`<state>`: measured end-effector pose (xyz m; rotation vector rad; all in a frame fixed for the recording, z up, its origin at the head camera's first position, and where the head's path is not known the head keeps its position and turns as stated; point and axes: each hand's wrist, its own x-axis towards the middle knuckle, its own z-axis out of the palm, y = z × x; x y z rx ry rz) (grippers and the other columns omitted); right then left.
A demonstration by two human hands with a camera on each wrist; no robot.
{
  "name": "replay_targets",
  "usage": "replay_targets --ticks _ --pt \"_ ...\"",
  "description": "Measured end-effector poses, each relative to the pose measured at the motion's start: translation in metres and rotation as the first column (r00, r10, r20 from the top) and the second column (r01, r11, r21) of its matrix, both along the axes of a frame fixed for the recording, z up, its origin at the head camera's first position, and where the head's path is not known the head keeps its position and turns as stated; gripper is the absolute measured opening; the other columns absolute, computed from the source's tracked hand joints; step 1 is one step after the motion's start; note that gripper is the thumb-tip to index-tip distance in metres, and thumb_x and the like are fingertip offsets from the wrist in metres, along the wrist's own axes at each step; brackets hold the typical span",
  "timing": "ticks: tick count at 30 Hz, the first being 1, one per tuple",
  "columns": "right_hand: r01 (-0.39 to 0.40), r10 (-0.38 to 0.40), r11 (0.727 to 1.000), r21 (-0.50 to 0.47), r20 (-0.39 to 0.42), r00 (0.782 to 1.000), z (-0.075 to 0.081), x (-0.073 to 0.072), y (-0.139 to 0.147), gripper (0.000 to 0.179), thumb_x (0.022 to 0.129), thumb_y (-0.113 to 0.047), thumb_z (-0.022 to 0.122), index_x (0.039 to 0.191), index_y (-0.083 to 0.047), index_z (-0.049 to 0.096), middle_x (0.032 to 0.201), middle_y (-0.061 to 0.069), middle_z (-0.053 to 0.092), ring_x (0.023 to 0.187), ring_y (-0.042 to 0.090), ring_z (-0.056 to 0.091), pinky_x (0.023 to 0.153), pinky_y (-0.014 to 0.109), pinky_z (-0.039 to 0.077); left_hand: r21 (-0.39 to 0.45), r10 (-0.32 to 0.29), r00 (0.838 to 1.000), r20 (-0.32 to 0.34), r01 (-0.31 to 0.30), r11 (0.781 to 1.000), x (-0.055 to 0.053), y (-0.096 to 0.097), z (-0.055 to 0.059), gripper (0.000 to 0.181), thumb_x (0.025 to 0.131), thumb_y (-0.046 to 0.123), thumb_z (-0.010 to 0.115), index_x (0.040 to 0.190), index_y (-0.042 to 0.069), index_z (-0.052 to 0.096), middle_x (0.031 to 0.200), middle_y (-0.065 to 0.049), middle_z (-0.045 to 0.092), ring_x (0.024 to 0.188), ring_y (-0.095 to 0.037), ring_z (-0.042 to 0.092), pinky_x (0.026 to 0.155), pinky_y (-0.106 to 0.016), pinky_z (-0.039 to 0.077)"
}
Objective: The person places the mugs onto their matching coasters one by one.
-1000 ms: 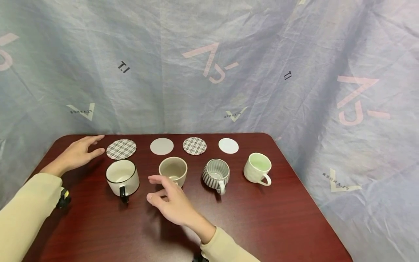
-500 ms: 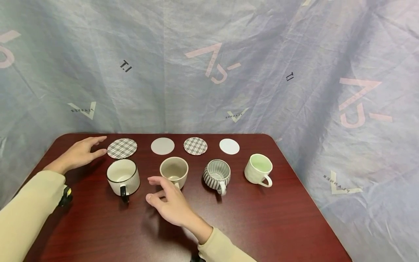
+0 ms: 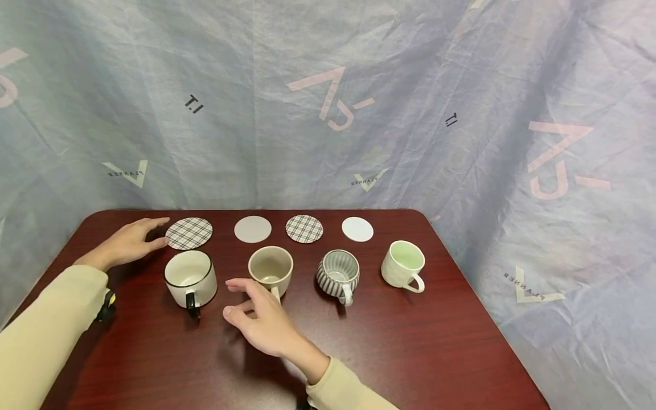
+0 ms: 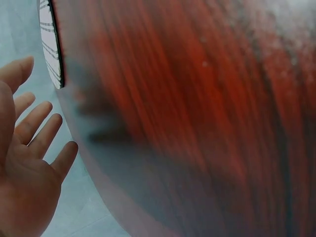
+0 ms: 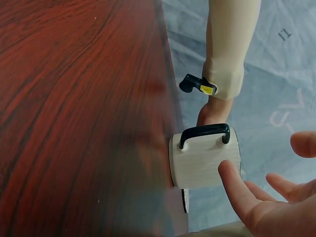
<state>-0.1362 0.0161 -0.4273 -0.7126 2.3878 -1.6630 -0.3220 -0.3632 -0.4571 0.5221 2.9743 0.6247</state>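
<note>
My left hand (image 3: 128, 244) hovers at the table's left, its fingertips at the near side of a large plaid coaster (image 3: 189, 233). In the left wrist view its fingers are spread and hold nothing. My right hand (image 3: 266, 319) is above the table with loosely bent fingers, in front of a beige mug (image 3: 270, 267) and partly covering it. Left of that hand stands a white mug (image 3: 191, 279) with a black rim and black handle. A grey striped mug (image 3: 338, 274) and a pale green mug (image 3: 403, 265) stand to the right. All the mugs are upright.
Along the far edge lie a plain grey coaster (image 3: 253, 229), a smaller plaid coaster (image 3: 304, 228) and a white coaster (image 3: 357, 229). The dark red wooden table (image 3: 410, 353) ends against a hanging grey cloth (image 3: 246, 114) with printed letters.
My left hand has shifted slightly right and nearer, towards the large plaid coaster. My right hand has drifted slightly left, uncovering more of the beige mug's handle. The mugs and coasters stay in place.
</note>
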Motion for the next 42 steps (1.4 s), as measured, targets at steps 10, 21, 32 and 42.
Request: replay_targets --ticks 10,21,32,42 --pt "-0.009 0.009 1.000 0.003 -0.007 1.000 -0.003 -0.001 -0.004 0.043 0.105 -0.024 0.065 0.146 -0.018 0.059 0.145 0.008 0.062 0.100 -0.004 0.067 0.090 0.017 0.054 -0.037 -0.032 0.999 -0.007 0.032 0.999 -0.003 -0.005 -0.005 0.071 0.106 0.031 0.066 0.155 -0.013 0.040 0.150 -0.043 0.043 0.139 -0.061 0.040 0.111 -0.074 0.033" --pt "-0.017 0.017 1.000 0.020 -0.016 1.000 -0.004 0.001 -0.008 0.044 0.104 -0.023 0.065 0.147 -0.018 0.058 0.144 0.006 0.063 0.101 -0.003 0.068 0.090 0.015 0.054 -0.065 -0.050 0.998 0.024 0.051 0.997 -0.005 -0.009 -0.007 0.069 0.107 0.029 0.065 0.154 -0.015 0.040 0.149 -0.046 0.042 0.139 -0.065 0.036 0.110 -0.076 0.031" --pt "-0.012 0.013 0.999 0.035 -0.010 1.000 -0.005 0.000 -0.010 0.042 0.105 -0.024 0.064 0.147 -0.018 0.058 0.144 0.005 0.063 0.101 -0.003 0.068 0.090 0.015 0.053 -0.084 -0.082 0.997 0.009 0.083 0.993 -0.012 -0.007 -0.008 0.064 0.107 0.026 0.065 0.152 -0.013 0.045 0.150 -0.043 0.044 0.139 -0.063 0.037 0.111 -0.076 0.031" --pt "-0.014 0.014 0.999 0.032 0.010 1.000 -0.007 -0.003 -0.015 0.043 0.105 -0.023 0.064 0.147 -0.014 0.058 0.144 0.007 0.063 0.098 -0.005 0.068 0.089 0.014 0.053 -0.090 -0.095 0.995 0.004 0.095 0.991 -0.015 -0.006 -0.009 0.063 0.106 0.028 0.066 0.151 -0.012 0.047 0.150 -0.042 0.044 0.138 -0.062 0.038 0.110 -0.076 0.030"
